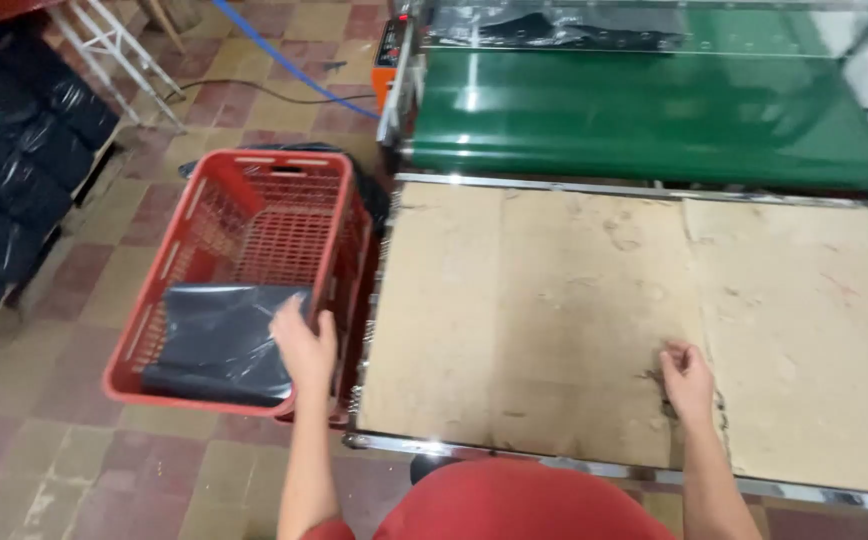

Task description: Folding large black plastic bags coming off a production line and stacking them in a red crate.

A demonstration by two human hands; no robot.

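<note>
Left hand (304, 345), lower left of frame, grasps black plastic bag (219, 340) inside red crate (244, 165); right hand (689, 380) rests loosely curled, its grip empty, on cardboard-covered worktop (554, 300).

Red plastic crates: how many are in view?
1. The red plastic lattice crate sits on the tiled floor left of the cardboard-covered table; the left hand reaches a black plastic bag inside. More may be hidden.

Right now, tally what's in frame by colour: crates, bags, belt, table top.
Red: 1, the plastic crate
Black: 1, the bag in the crate, under the left hand
Green: 1, the conveyor belt
Tan: 1, the cardboard table top, under the right hand
Total: 4
</note>
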